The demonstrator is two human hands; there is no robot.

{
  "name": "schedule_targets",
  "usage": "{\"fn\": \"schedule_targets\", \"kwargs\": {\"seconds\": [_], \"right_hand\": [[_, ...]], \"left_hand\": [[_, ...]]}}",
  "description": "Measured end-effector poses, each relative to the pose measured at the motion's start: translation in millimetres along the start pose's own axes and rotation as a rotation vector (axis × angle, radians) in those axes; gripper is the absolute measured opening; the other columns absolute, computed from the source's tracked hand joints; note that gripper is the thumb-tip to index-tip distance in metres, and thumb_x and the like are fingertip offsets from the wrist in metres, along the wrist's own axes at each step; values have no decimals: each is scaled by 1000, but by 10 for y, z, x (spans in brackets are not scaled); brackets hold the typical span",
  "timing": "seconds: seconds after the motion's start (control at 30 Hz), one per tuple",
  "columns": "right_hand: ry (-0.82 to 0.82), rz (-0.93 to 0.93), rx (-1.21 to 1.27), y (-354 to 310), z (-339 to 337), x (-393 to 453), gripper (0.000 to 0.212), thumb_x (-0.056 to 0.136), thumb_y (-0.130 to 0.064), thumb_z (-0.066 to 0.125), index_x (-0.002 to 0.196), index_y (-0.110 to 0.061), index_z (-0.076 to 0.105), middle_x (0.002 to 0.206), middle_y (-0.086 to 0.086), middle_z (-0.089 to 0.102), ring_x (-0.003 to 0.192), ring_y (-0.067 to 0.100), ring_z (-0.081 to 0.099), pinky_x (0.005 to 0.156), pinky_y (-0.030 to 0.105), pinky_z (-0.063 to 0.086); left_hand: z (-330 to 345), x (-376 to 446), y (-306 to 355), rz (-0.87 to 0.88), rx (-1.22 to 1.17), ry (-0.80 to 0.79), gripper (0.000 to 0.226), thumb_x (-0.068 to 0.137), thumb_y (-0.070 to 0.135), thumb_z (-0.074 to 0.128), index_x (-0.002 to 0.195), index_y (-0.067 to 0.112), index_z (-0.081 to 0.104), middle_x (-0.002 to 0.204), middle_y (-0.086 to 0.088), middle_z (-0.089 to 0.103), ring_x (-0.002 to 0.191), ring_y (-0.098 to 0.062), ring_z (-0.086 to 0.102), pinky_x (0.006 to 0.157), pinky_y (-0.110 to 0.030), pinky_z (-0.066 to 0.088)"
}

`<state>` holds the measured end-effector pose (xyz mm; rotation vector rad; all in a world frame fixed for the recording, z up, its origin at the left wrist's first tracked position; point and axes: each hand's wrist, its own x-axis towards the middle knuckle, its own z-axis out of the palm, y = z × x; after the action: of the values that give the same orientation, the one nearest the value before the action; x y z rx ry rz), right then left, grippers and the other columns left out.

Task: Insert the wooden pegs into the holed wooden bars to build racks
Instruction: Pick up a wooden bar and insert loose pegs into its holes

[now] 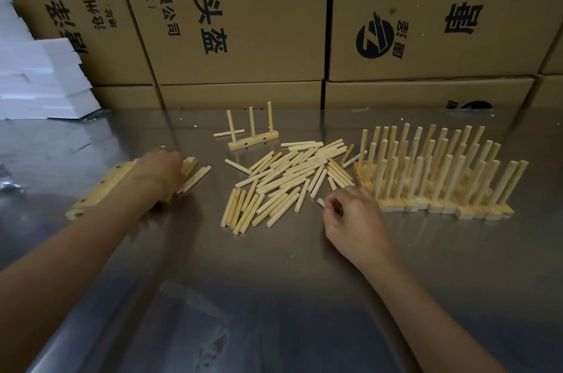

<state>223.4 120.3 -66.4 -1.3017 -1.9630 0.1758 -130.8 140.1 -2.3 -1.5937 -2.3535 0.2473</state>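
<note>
At the peg pile point(283, 180) edge, the right hand point(350, 217) pinched one peg point(320, 202) end; the left hand point(161, 170) gripped bars point(100, 186). Pegs looked light, stiff, roll-prone; mid-length hold judged steadier.

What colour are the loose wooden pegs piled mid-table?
Pale, light-yellow natural wood: the loose wooden pegs show best in the head view, on the grey metal table.

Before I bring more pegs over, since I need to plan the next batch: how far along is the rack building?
Done: a block of finished racks stands at the right, plus one three-peg rack at the back. In hand: the left hand rests on the holed bars; the right hand pinches a peg at the pile's edge. Left: a large pile of loose pegs and several unfilled bars.
</note>
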Motion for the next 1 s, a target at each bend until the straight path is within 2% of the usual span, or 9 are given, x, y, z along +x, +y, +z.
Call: {"fn": "schedule_targets", "kwargs": {"seconds": [0.13,0.27,0.4,0.57,0.67,0.73,0.8,0.87,1.0], "right_hand": [[-55,-19,-68,-15,-14,-30,13,89,-20,58,96,-18,68,94,-8,61,99,13,45,89,34,43],[-78,-34,-138,-32,-26,-44,23,88,-20,56,109,-22,67,103,-8,61,106,14,44,90,30,34],[-90,-83,-231,-80,-39,-62,31,89,-15,53,118,-21,63,110,-5,61,109,16,44,92,31,32],[-94,-98,-291,-111,-63,-73,46,87,-6,51,132,-15,54,113,0,49,108,19,42,95,31,34],[-84,-109,-259,-136,-84,-94,42,87,-2,51,127,-10,58,109,3,46,104,21,43,93,32,36],[-67,-102,-205,-153,-104,-105,37,84,1,50,118,-11,59,104,2,47,99,21,45,90,33,37],[-44,-116,-125,-165,-121,-119,32,83,4,49,108,-15,56,94,-3,49,89,18,46,83,34,36],[-23,-126,-22,-168,-129,-137,31,87,3,48,110,-18,54,86,-9,54,81,15,48,78,33,34],[45,-86,253,-122,-106,-176,25,97,-8,51,117,-22,58,72,-21,54,61,4,49,59,28,34]], "left_hand": [[124,-114,45,56,13,79,34,96,18,50,128,14,62,128,-11,58,120,-28,53,97,-35,45],[143,-237,52,150,-11,159,44,98,21,51,141,19,54,141,-11,49,134,-29,38,107,-38,33],[103,-401,77,259,-76,211,43,103,25,45,145,18,51,130,-12,57,121,-29,49,103,-39,36],[-121,-651,240,187,-533,397,51,102,19,51,151,21,42,119,-18,46,88,-27,52,79,-42,50],[-356,-745,547,73,-867,426,50,101,19,53,150,23,44,128,-13,48,97,-24,55,85,-39,50],[-504,-822,777,-10,-1207,303,45,102,19,54,146,24,48,131,-7,56,102,-19,60,82,-34,55],[-590,-930,1006,-62,-1643,-10,39,101,16,54,139,21,55,116,-6,67,81,-14,64,61,-24,54],[-602,-1055,1221,-52,-1962,-349,33,102,14,50,134,12,56,100,-10,69,64,-16,61,52,-24,53],[-504,-1182,1462,30,-2041,-560,30,102,18,51,131,12,54,85,-10,67,62,-18,63,58,-29,59]]}}
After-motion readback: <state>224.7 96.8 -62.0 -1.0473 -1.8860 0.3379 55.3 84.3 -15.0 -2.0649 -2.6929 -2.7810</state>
